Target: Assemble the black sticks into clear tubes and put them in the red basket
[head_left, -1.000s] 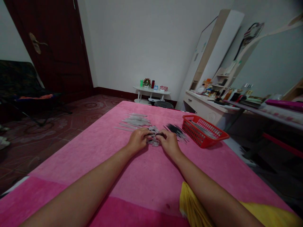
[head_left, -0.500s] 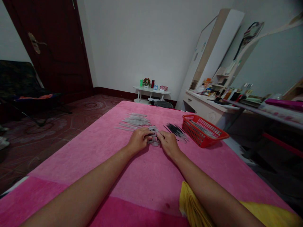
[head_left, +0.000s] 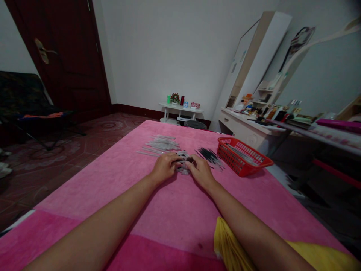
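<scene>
A small cluster of grey, short stick-like pieces with dark spots (head_left: 182, 170) lies between my hands on the pink cover; its exact kind is too small to tell. My left hand (head_left: 166, 166) grips it from the left, fingers curled over its top. My right hand (head_left: 200, 170) is closed at its right edge, thumb and fingertips drawn together; what lies between them is partly hidden. Beyond my left hand is a spread pile of long, thin grey sticks (head_left: 162, 143). To the right of my right hand lies a pile of thin black and grey sticks (head_left: 210, 156).
A red plastic basket (head_left: 239, 170) holding more grey sticks stands at the right edge of the pink cover (head_left: 113, 180). Yellow cloth (head_left: 229, 241) lies under my right forearm. Farther off are a low white stand (head_left: 180, 107) and a cluttered dressing table (head_left: 245, 124).
The fingers of my right hand have shifted slightly and curl in more at the cluster's right side. My left hand and the piles stay where they were.
</scene>
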The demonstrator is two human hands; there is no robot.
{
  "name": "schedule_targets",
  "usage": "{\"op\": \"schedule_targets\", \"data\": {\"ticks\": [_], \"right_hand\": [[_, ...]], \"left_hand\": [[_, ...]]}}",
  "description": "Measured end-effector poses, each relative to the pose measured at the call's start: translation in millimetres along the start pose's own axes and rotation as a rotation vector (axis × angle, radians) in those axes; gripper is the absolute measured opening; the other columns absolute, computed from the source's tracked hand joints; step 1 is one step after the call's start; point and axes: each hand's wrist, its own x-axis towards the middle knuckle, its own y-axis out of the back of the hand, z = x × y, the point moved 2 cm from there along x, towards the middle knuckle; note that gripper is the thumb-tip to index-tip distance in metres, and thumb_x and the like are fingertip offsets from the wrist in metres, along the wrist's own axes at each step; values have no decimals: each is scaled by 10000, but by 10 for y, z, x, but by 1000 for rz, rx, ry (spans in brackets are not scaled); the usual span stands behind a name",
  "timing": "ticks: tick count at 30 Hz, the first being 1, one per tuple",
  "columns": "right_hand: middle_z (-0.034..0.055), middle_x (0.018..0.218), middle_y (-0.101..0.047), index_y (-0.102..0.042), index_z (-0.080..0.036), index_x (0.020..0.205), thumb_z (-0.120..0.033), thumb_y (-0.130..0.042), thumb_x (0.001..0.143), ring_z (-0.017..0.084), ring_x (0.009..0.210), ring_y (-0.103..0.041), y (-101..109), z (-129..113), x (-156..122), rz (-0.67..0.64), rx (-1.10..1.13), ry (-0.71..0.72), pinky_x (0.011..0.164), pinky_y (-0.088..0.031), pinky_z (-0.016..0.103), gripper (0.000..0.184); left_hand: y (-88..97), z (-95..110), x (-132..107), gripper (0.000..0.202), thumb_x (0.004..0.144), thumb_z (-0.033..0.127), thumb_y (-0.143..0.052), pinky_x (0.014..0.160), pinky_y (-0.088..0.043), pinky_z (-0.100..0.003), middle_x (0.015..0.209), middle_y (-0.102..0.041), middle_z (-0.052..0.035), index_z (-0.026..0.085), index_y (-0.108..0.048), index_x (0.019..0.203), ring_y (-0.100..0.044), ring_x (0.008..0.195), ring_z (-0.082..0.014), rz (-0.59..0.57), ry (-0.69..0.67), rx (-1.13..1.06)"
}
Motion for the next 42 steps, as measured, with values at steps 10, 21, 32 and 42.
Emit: {"op": "schedule_targets", "data": {"ticks": [10,21,32,42], "right_hand": [[-1,683,-588,-593,-175,755,-333,-514,865,130,628,-502,-3,58,7,1,23,37,580,-316,218,207],[-6,581,-544,-549,-184,631,-361,-434,906,133,579,-482,16,24,11,-25,-17,-8,556,-310,223,347],[-18,509,-518,-533,-182,610,-427,-374,926,118,504,-474,-50,115,-1,-110,94,-102,503,-309,213,430],[-24,433,-499,-522,-179,624,-557,-352,899,106,339,-435,-105,145,-5,-132,351,-302,371,-284,208,497]], "left_hand": [[-4,-2,-1,176,816,146,-574,733,-467,-291,845,-688,-69,169,-710,926,-614,803,-183,-8,2,-10],[-6,5,-1,195,804,120,-579,729,-459,-293,825,-674,-64,170,-709,940,-599,794,-180,-35,-3,10],[-18,5,-9,204,809,126,-566,719,-460,-288,806,-664,-62,180,-706,947,-593,781,-177,-43,-28,27],[31,18,5,157,811,155,-589,760,-461,-294,855,-664,-66,197,-689,925,-603,842,-188,-13,-74,60]]}}
